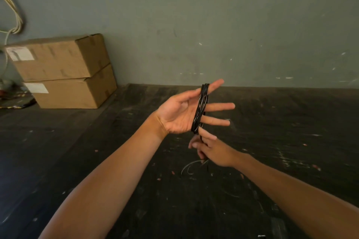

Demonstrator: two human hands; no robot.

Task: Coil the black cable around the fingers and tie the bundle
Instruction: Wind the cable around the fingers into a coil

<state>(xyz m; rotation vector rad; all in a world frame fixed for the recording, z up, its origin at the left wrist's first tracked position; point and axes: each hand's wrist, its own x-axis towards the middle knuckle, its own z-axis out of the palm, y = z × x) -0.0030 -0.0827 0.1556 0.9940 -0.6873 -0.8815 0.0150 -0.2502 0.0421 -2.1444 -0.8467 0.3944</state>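
My left hand is held palm up above the dark floor, fingers spread and pointing right. A black cable is wound in several turns around the base of those fingers, forming a narrow bundle. Just below it, my right hand pinches the cable's loose strand between thumb and fingers, right under the bundle. The free tail of the cable hangs below my right hand in a faint loop over the floor.
Two stacked cardboard boxes stand against the grey-green wall at the back left. Pale cords hang on the wall above them. The dark floor is speckled with small scraps.
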